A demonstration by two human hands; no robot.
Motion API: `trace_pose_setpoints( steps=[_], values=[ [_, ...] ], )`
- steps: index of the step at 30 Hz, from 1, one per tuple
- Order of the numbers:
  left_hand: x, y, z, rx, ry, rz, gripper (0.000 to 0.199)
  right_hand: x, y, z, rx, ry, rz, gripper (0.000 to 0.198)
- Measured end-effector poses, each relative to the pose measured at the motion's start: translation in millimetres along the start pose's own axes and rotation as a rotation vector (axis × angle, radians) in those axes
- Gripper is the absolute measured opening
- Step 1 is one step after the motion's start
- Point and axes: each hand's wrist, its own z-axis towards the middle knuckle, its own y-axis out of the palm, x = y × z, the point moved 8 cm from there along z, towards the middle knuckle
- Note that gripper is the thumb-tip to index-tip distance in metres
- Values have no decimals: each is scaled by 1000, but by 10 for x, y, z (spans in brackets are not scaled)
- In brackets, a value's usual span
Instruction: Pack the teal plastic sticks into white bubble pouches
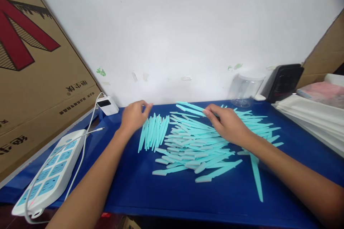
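Note:
My right hand (228,123) pinches turquoise eyebrow razors (192,107), apparently two, by one end between thumb and fingers; their other ends point left. Below it spreads a large loose heap of similar eyebrow razors (196,146), most lying sideways with pale blade covers to the left. My left hand (135,114) hovers at the upper left of a smaller, neater group of razors (154,132), which lie side by side, nearly upright in view. Its fingers are bent, with the thumb apart from them and nothing visible between.
A white power strip (53,168) with a white cable lies at the left, near a small white device (108,105). Behind the heap stand a clear plastic jar (245,89) and a black object (285,82). White trays (311,118) are at the right; a cardboard box (40,78) rises at the left.

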Motion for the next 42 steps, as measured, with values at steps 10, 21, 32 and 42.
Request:
trace_pose_setpoints(
  steps=[10,21,32,42],
  values=[
    [1273,218,-736,-229,234,-1047,44,-424,146,-174,15,-57,74,30],
    [1030,260,-561,-319,48,-1144,46,-568,307,-233,-186,-200,-55,39],
    [65,246,-163,-544,57,122,42,-163,130,-73,-59,-14,-158,32],
    [-167,245,-234,-716,-147,89,62,-156,123,-52,-68,-7,-124,31]
  ],
)
